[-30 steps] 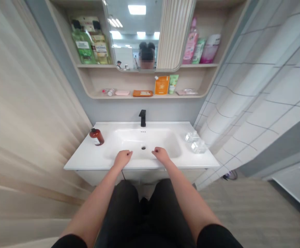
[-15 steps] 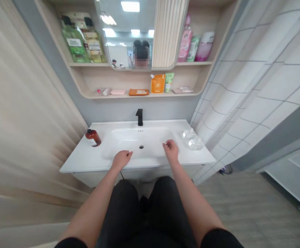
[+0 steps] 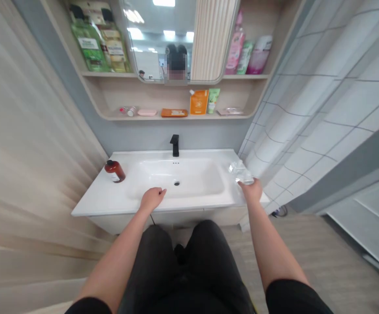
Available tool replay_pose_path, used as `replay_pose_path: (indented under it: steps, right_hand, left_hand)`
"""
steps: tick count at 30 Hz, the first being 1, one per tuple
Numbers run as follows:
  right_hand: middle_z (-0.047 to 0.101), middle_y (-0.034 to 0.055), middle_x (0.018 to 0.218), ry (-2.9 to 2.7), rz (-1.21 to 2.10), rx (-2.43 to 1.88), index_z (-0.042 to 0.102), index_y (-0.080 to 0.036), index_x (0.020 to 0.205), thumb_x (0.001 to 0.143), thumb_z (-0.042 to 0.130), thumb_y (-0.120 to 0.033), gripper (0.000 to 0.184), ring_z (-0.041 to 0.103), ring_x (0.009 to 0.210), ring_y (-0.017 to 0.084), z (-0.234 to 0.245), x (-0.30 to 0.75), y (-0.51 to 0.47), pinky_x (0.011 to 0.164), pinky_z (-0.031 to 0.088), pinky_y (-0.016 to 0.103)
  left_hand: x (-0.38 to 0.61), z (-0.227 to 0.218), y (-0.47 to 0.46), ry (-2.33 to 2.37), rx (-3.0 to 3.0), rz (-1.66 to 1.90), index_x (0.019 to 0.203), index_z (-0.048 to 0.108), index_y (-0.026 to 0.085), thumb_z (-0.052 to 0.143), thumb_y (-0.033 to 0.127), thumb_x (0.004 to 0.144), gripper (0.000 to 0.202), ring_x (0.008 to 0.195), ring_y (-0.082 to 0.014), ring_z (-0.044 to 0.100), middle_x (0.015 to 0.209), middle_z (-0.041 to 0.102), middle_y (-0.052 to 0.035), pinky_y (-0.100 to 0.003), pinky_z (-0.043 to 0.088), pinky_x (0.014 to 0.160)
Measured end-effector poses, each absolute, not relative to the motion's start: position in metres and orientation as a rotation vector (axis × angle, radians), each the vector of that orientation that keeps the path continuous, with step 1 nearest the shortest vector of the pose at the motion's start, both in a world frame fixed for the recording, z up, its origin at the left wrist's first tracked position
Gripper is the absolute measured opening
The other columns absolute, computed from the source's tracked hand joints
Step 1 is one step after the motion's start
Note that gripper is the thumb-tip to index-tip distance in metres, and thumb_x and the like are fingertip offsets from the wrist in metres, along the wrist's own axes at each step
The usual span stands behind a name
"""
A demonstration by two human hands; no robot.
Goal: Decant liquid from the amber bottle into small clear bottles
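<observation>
My left hand [image 3: 152, 199] is a loose fist over the front rim of the white sink [image 3: 133, 176], thumb pointing right. Whatever it may hold is hidden. At the right end of the counter, my right hand [image 3: 252, 190] is closed around the near side of a clear container [image 3: 244, 176], thumb on its left and fingers on its right. A second clear container [image 3: 236, 165] stands just behind it, touching or very close. The contents of both are too blurred to make out.
A black faucet [image 3: 175, 145] rises behind the basin. A brown bottle [image 3: 114, 171] stands at the counter's left. Above, a shelf [image 3: 137, 118] carries an orange pouch [image 3: 198, 102], a green tube [image 3: 213, 101] and small items. White tiled-pattern curtain [image 3: 307, 126] hangs close on the right.
My right hand has moved right from over the basin to the nearer clear container and closed on it. My left hand has stayed nearly in place. The view has tilted slightly.
</observation>
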State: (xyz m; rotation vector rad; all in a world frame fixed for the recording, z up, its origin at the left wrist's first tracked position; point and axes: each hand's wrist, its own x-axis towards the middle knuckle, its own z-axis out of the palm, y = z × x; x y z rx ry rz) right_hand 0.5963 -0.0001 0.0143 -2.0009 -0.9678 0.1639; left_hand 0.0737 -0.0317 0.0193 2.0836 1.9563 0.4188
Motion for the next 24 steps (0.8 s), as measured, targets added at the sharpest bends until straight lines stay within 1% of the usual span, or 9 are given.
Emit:
replay_pose_path:
  steps: [3,7,10,12,13,15,18,21,24]
  right_hand:
    - [0.077,0.0207,0.122,-1.104,0.234,-1.834,0.063,-0.019,0.132,0.066,0.088,-0.062,0.083,0.074,0.112,0.040,0.013,0.566,-0.001,0.095,0.058,0.050]
    - [0.079,0.0132,0.111,-1.393,0.523,-1.547,0.061,-0.020,0.133,0.073,0.082,-0.068,0.079,0.076,0.096,0.032,0.008,0.495,0.001,0.088,0.062,0.046]
    - [0.078,0.0107,0.111,-1.590,0.602,-1.429,0.064,-0.022,0.126,0.069,0.088,-0.058,0.072,0.075,0.092,0.029,0.008,0.433,0.006,0.086,0.063,0.045]
    - [0.077,0.0089,0.112,-1.698,0.655,-1.330,0.065,-0.023,0.126,0.068,0.090,-0.049,0.068,0.075,0.093,0.027,0.009,0.396,0.011,0.088,0.063,0.044]
    - [0.077,0.0070,0.110,-1.748,0.696,-1.288,0.064,-0.024,0.127,0.068,0.090,-0.045,0.068,0.074,0.091,0.026,0.009,0.380,0.013,0.089,0.063,0.043]
    - [0.076,0.0042,0.107,-1.802,0.790,-1.226,0.064,-0.025,0.127,0.066,0.092,-0.041,0.068,0.074,0.088,0.024,0.007,0.355,0.017,0.089,0.063,0.042]
    - [0.076,0.0041,0.112,-1.822,0.898,-1.186,0.065,-0.025,0.124,0.064,0.095,-0.039,0.069,0.073,0.089,0.022,0.000,0.335,0.019,0.088,0.063,0.041]
    - [0.076,0.0042,0.111,-1.832,0.940,-1.170,0.065,-0.025,0.127,0.066,0.095,-0.038,0.069,0.072,0.088,0.022,-0.007,0.330,0.019,0.090,0.062,0.041]
    - [0.077,0.0050,0.113,-1.861,0.959,-1.114,0.066,-0.024,0.129,0.069,0.094,-0.041,0.069,0.072,0.090,0.022,-0.010,0.331,0.020,0.089,0.062,0.040]
  left_hand:
    - [0.074,0.018,-0.031,1.960,2.086,0.435,0.081,0.076,0.023,0.049,0.054,0.108,0.048,0.089,-0.0301,0.073,0.091,0.080,-0.0124,-0.035,0.044,0.077]
    - [0.071,0.014,-0.027,1.938,2.055,0.463,0.082,0.076,0.025,0.052,0.055,0.106,0.046,0.089,-0.0299,0.072,0.090,0.079,-0.0111,-0.036,0.047,0.078]
    - [0.075,0.010,-0.021,1.808,2.070,0.601,0.089,0.077,0.025,0.061,0.048,0.101,0.031,0.089,-0.0277,0.071,0.093,0.079,-0.0086,-0.036,0.051,0.082]
    - [0.083,0.008,-0.016,1.678,2.075,0.824,0.099,0.077,0.025,0.064,0.039,0.098,0.019,0.089,-0.0250,0.071,0.099,0.078,-0.0070,-0.037,0.054,0.086]
    - [0.089,0.006,-0.013,1.613,2.057,0.955,0.107,0.076,0.024,0.064,0.036,0.097,0.019,0.091,-0.0241,0.071,0.105,0.078,-0.0069,-0.038,0.056,0.089]
    - [0.100,0.003,-0.007,1.489,1.987,1.174,0.123,0.073,0.024,0.066,0.032,0.094,0.031,0.103,-0.0240,0.072,0.122,0.077,-0.0084,-0.039,0.058,0.094]
    - [0.110,-0.001,0.000,1.312,1.924,1.279,0.138,0.070,0.026,0.069,0.033,0.092,0.046,0.134,-0.0273,0.065,0.147,0.069,-0.0106,-0.046,0.056,0.111]
    - [0.112,-0.004,0.006,1.147,1.917,1.247,0.133,0.075,0.025,0.073,0.038,0.093,0.042,0.146,-0.0300,0.059,0.152,0.067,-0.0119,-0.052,0.045,0.126]
    - [0.116,-0.006,0.011,1.046,1.857,1.229,0.125,0.079,0.023,0.075,0.046,0.094,0.039,0.144,-0.0315,0.061,0.148,0.069,-0.0135,-0.052,0.042,0.130]
